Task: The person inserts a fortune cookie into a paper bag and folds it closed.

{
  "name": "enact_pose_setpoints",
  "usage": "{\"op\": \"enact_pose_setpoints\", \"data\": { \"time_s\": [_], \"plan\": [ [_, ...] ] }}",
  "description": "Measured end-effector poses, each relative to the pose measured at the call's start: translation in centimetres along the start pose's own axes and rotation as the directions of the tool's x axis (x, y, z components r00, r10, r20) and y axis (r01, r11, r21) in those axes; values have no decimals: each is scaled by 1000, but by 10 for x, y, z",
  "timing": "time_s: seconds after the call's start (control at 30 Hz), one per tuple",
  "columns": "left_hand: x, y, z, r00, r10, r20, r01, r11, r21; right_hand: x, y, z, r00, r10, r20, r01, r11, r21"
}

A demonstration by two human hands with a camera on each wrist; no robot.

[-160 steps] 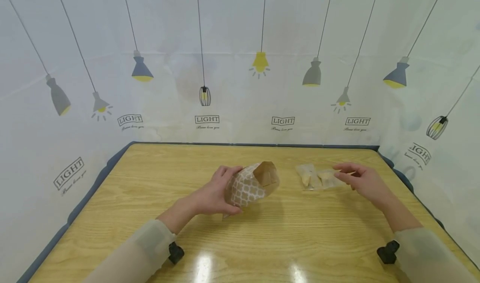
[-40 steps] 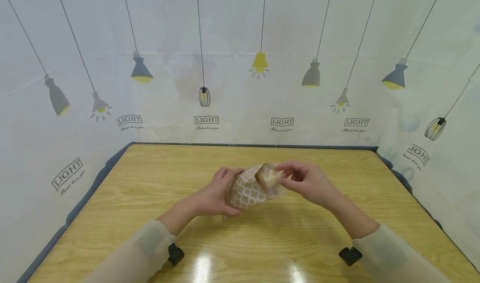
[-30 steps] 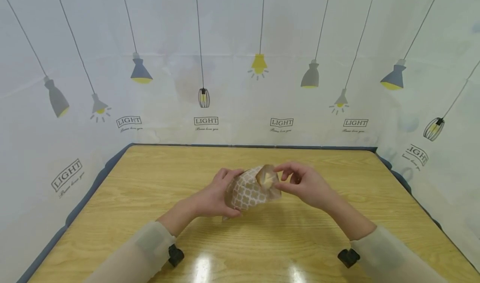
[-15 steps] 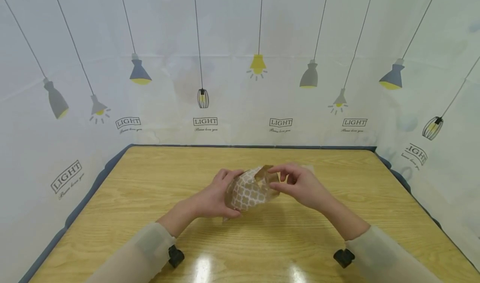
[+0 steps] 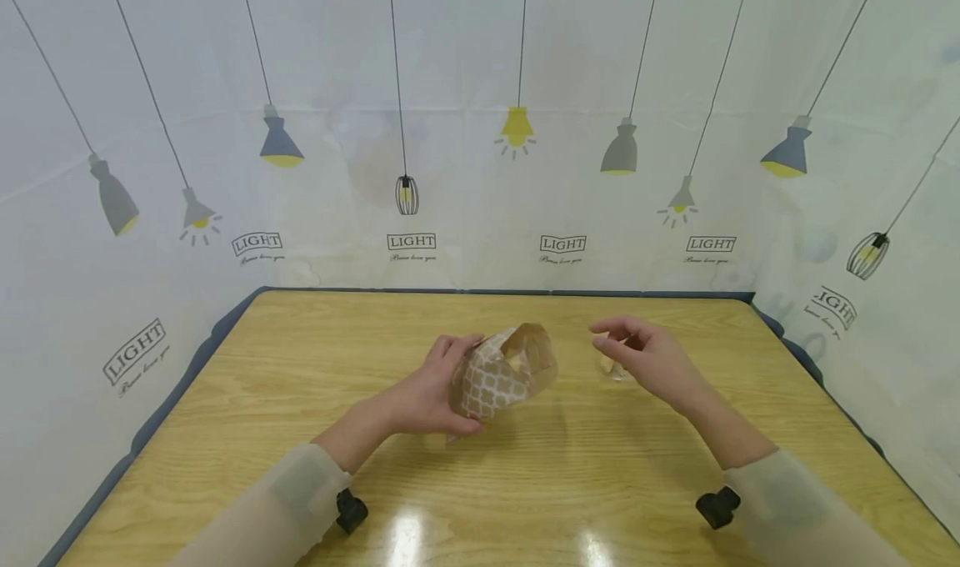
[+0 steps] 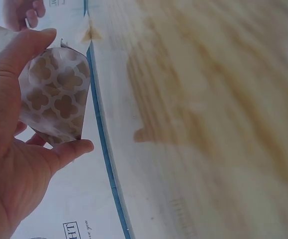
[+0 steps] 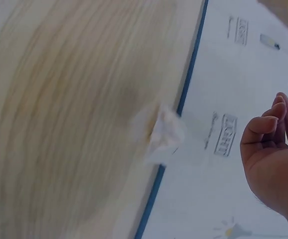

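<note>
Pale sheeting [image 5: 465, 58] printed with hanging lamps walls in the far edge and both side edges of the wooden table [image 5: 315, 333] I am working over from my feed. Near the middle of that table, nearer its far edge in my head view, I have the patterned paper bag [image 5: 495, 379] tipped over, its mouth gaping toward the right edge. I have the left hand [image 5: 423, 388] gripping its lower end, fingers over the upper side and thumb along the lower; I can't tell whether the bag's underside touches the wood.

Toward the far right corner, a small clear packet [image 5: 613, 369] lies on the table, partly covered from my head view by the right hand [image 5: 652, 367]. From the right wrist camera I see that hand's fingers loosely bent, with a gap to the thumb and nothing in the grip; the packet looks blurred there, apart from the fingers.

Inside the bag's mouth I make out a pale yellow shape [image 5: 516, 356], which I take to be another packet already loaded. So I judge the step in hand to be fetching the remaining packet. Next, I think, I need to lower the right fingertips onto it, pinch its film and carry it left, while the left grip keeps the mouth spread without crushing the paper.
</note>
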State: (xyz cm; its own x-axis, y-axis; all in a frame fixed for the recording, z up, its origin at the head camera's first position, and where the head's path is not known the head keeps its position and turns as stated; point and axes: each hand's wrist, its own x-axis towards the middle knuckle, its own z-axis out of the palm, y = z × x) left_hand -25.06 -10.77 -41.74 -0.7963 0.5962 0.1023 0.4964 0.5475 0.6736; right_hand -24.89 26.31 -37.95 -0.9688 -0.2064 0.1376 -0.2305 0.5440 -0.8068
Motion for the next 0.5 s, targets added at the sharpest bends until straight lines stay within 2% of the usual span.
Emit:
{"op": "enact_pose_setpoints", "data": {
  "time_s": [0.23, 0.5],
  "plan": [
    [0, 1, -1, 1000, 6, 9, -6, 1000, -21, 10, 39, -22, 996, 89, 0, -89, 994, -61],
    [0, 1, -1, 1000, -5, 16, 5, 1000, -7, 24, 70, -32, 988, 135, 71, -129, 988, -85]
  ]
}}
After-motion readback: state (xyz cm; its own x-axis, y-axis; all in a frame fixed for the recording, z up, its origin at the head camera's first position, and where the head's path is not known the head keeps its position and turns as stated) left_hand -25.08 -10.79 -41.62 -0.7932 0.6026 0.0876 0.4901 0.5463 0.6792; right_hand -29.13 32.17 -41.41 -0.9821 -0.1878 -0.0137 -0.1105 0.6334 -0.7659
